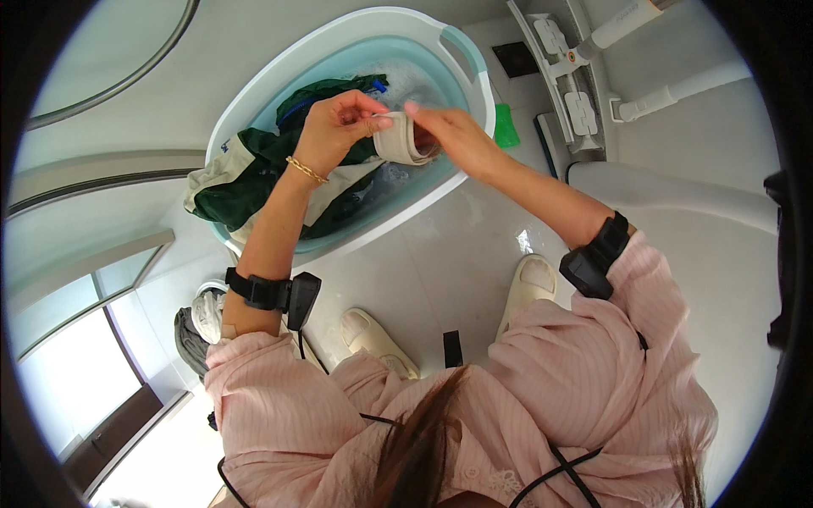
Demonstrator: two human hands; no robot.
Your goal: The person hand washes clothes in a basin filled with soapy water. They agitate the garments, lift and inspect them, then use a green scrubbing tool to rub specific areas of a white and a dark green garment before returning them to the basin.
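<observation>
My left hand (346,127) pinches the edge of a cream cuff (394,143) between thumb and fingers. At the other side of the cuff, my right hand (454,136) has its thumb at the rim and its fingers partly hidden in the opening. The cuff belongs to a dark green and cream garment (273,149) with a blue zip. Part of this garment lies in sudsy water, and another part hangs over the left rim of an oval white and teal plastic tub (390,219). Both hands are above the tub.
A green plastic object (506,126) sits beside the tub, near a dark square floor drain (516,59). White-handled cleaning tools (581,114) lean at the right. Glass panels (82,152) stand left. Heaped cloths (206,320) lie lower left, and my slippers (375,336) are on the tiled floor.
</observation>
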